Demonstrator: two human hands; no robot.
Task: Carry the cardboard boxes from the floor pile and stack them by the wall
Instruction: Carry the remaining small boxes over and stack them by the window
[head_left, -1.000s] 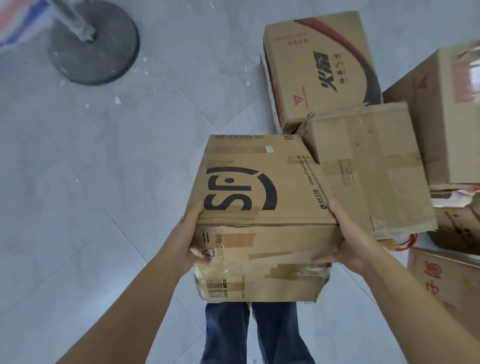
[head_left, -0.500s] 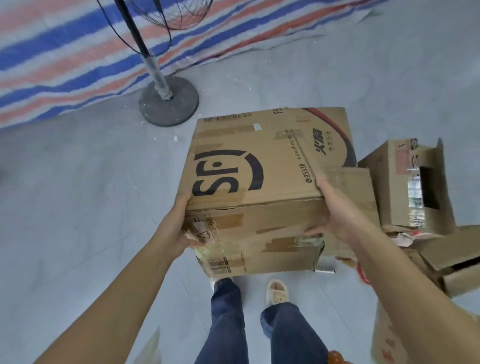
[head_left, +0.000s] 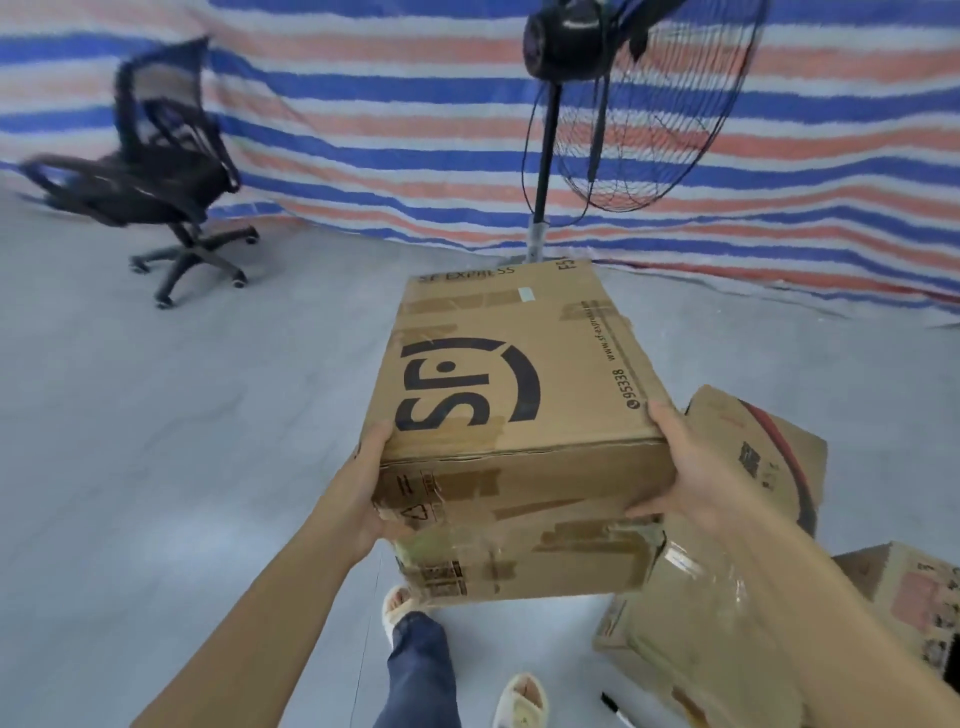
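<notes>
Gripping the taped-shut SF box (head_left: 514, 395), left hand (head_left: 363, 483) and right hand (head_left: 685, 467) clasp its sides.

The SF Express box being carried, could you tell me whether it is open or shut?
Shut: the SF Express box has its taped top flaps lying flat.

Bright even light, soft shadows, motion blur, wide-angle edge bending

Lifted higher off the floor pile (head_left: 753, 467): SF box (head_left: 514, 395), now raised well clear in front of the body. View swung up; office chair (head_left: 156, 171) newly in sight, striped tarp (head_left: 415, 130) ahead. Feet apparently mid-step.
</notes>
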